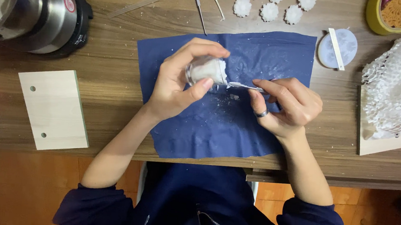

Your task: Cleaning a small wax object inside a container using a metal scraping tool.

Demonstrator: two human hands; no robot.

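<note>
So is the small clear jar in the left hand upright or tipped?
Tipped: the small clear glass jar lies sideways in the left hand, its mouth toward the thin metal tool in the right hand.

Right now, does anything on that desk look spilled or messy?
Yes. White crumbs and smears are scattered over the blue cloth, mostly below the small clear jar of white stuff that the left hand holds while the right hand pokes at it with a thin metal tool. Nothing else looks spilled.
</note>
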